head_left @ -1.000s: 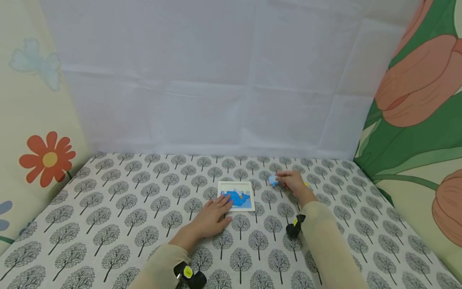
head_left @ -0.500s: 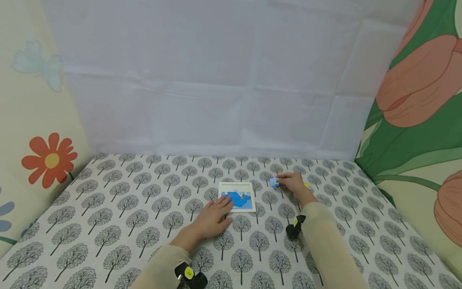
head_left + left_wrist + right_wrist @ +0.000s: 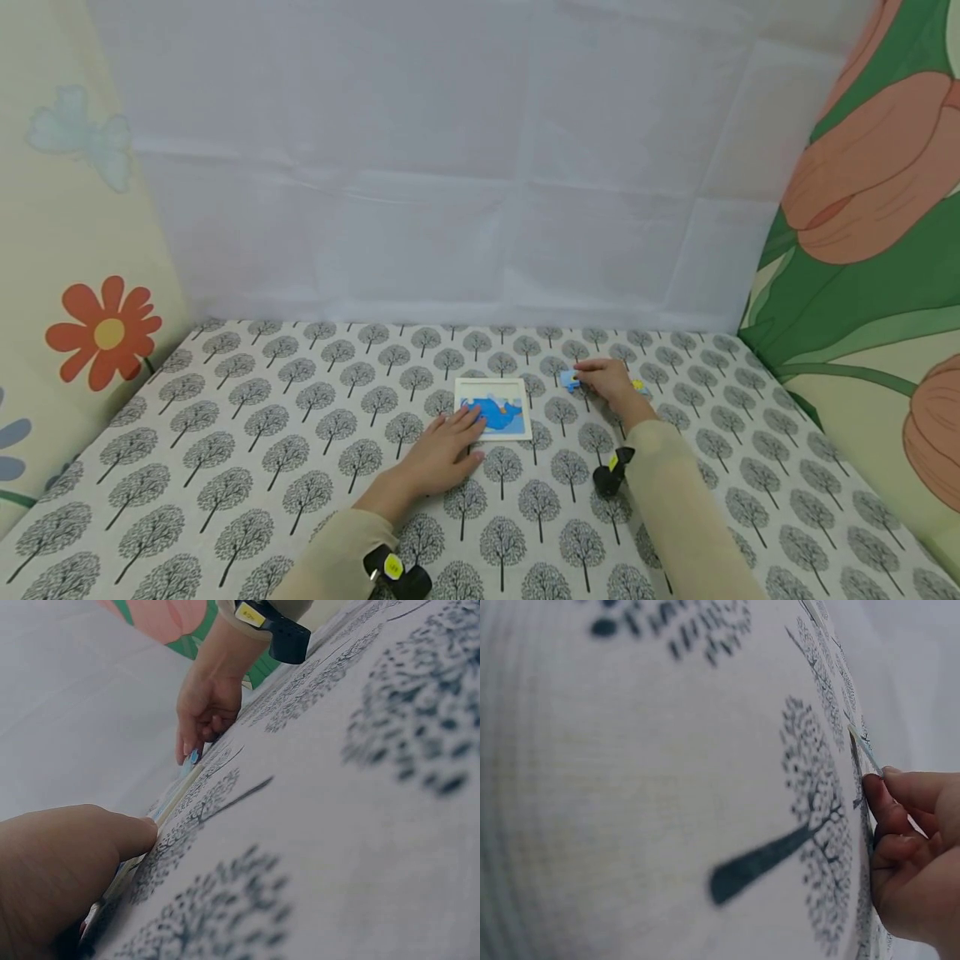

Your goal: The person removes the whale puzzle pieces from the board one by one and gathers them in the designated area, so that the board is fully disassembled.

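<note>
A white-framed puzzle board [image 3: 492,387] with a blue whale picture lies flat near the middle of the table. My left hand [image 3: 441,450] rests with its fingers spread over the lower left part of the board. To the right of the board, my right hand [image 3: 609,385] pinches a light-blue puzzle piece [image 3: 569,380] between thumb and fingers, low over the cloth. In the right wrist view the piece [image 3: 867,752] shows edge-on at the fingertips. The left wrist view has the left thumb [image 3: 135,834] right at the frame's edge.
Another small blue-and-yellow piece [image 3: 640,387] lies just beyond the right wrist, partly hidden by it. A tree-patterned cloth [image 3: 300,467] covers the table. A white sheet [image 3: 420,167] hangs behind, with flower-printed walls at both sides.
The puzzle piece in the right hand has tilted slightly. Both hands stay nearly in place, and the head view has shifted a little.
</note>
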Tool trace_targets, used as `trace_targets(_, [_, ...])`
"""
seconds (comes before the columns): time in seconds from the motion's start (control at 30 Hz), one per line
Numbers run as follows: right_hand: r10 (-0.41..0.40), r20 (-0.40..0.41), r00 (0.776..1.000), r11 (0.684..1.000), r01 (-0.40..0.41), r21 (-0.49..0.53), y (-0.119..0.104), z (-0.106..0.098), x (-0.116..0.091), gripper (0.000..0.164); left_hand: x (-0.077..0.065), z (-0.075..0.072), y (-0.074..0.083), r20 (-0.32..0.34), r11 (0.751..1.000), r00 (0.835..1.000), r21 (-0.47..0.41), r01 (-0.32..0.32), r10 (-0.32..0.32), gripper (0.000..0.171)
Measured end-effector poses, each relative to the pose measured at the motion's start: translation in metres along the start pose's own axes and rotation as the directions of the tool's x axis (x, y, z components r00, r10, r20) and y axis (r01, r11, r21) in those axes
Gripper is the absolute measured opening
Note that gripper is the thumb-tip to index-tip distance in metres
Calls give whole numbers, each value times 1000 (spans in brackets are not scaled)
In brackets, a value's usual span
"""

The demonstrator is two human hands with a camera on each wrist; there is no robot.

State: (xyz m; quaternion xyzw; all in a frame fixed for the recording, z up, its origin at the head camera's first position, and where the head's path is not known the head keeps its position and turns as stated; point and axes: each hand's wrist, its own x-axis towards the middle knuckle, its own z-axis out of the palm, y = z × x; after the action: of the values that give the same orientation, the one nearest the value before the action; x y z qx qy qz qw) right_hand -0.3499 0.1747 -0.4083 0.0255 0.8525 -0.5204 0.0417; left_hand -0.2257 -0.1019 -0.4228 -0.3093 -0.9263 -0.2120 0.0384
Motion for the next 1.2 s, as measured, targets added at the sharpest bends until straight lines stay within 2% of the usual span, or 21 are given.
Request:
trace_targets(0.5, [51,1,999,999,-51,12,-3,-2,-4,25,1,1,0,-6,1000,1000,-1,-10,10,49])
trace_targets(1.2, [8,44,999,999,-10,45,-19,-9,-8,30,0,0,0,2,1000,1000,-7,8,-8,49])
